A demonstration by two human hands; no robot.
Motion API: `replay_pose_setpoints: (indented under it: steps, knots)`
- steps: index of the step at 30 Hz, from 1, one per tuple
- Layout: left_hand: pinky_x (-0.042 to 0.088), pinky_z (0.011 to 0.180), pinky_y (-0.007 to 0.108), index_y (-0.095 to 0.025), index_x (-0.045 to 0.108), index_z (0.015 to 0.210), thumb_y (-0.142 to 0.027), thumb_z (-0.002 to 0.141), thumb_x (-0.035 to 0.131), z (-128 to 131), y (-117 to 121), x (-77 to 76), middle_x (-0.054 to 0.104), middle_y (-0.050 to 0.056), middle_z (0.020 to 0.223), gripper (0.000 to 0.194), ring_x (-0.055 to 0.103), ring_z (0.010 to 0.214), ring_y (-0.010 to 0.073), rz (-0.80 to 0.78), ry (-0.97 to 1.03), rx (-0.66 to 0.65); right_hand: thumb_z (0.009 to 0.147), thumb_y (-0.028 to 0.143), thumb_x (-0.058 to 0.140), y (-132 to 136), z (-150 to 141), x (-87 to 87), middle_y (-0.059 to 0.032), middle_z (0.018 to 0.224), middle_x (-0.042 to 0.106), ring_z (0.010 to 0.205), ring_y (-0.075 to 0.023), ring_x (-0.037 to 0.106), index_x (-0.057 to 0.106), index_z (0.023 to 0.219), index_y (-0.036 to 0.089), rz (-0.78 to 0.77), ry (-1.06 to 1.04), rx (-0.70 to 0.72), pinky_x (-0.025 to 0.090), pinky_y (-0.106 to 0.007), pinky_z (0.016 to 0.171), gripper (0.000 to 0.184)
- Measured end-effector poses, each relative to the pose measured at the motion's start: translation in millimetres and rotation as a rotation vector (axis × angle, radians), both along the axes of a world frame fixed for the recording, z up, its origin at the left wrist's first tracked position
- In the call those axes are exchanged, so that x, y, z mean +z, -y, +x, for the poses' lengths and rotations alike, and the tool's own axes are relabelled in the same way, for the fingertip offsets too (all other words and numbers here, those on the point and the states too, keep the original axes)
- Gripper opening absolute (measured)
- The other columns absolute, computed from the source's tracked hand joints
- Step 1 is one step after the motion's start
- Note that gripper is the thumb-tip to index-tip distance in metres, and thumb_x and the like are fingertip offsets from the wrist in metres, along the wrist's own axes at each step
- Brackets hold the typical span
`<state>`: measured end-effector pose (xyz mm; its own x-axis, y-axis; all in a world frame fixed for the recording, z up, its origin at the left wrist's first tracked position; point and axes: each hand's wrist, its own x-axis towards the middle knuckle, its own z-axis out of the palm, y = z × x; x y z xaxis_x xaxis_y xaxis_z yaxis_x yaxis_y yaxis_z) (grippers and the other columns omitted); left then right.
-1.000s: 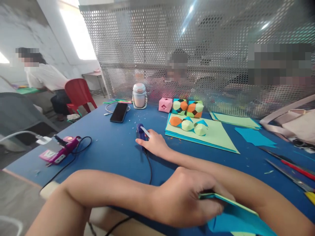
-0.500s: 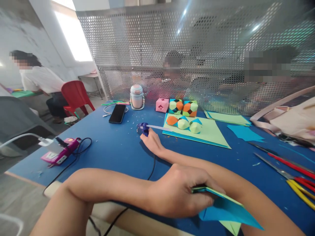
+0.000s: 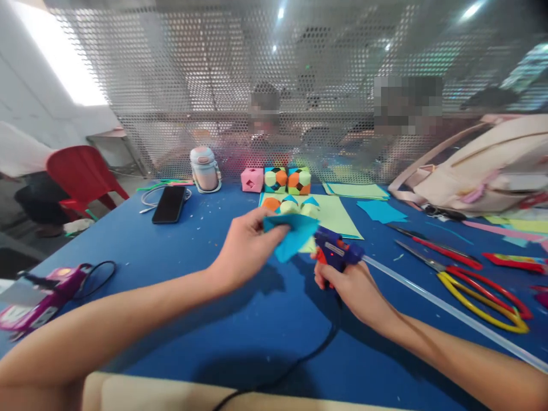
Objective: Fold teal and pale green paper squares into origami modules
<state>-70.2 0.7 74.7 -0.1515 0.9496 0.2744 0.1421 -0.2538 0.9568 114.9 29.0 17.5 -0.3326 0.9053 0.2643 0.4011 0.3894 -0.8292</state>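
Blue table (image 3: 180, 319) below, left hand (image 3: 246, 242) raised, fingers pinching blue paper (image 3: 296, 235).

Shared craft workroom: blue flat worktop (image 3: 171, 319) with cut paper scraps; purple-blue plastic glue gun (image 3: 336, 248); yellow-and-red-handled metal scissors (image 3: 479, 297); folded-paper cubes (image 3: 276, 180); perforated grey metal partition (image 3: 205, 85), people seated beyond; red plastic chair (image 3: 85, 177).

Room between phone (image 3: 169, 204) and left hand (image 3: 248, 242); scissors (image 3: 437, 266) obstruct beyond right hand (image 3: 357, 288).
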Motion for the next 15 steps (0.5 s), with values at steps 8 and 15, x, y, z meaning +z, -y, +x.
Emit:
replay_pose_setpoints:
  steps: [8, 15]
  knots:
    - [0.038, 0.047, 0.020, -0.014, 0.059, 0.066, -0.023, 0.064, 0.068, -6.1, -39.5, -57.7, 0.058, -0.001, 0.058, 0.013, 0.051, 0.050, 0.0094, -0.295, 0.177, 0.000, 0.081, 0.028, 0.045, 3.8, 29.0, -7.7, 0.0048, 0.057, 0.048, 0.052, -0.0134, 0.048, 0.051, 0.088, 0.022, -0.142, -0.043, -0.020, 0.042, -0.026, 0.051, 0.011]
    - [0.042, 0.054, 0.024, -0.013, 0.063, 0.078, -0.025, 0.068, 0.064, 7.7, -45.6, -76.3, 0.063, 0.002, 0.069, 0.015, 0.056, 0.060, 0.0141, -0.291, 0.039, -0.036, 0.083, 0.036, 0.051, 3.4, 24.9, -13.2, 0.0020, 0.067, 0.054, 0.054, -0.0123, 0.051, 0.051, 0.088, 0.021, -0.037, 0.021, -0.020, 0.045, -0.025, 0.054, 0.015]
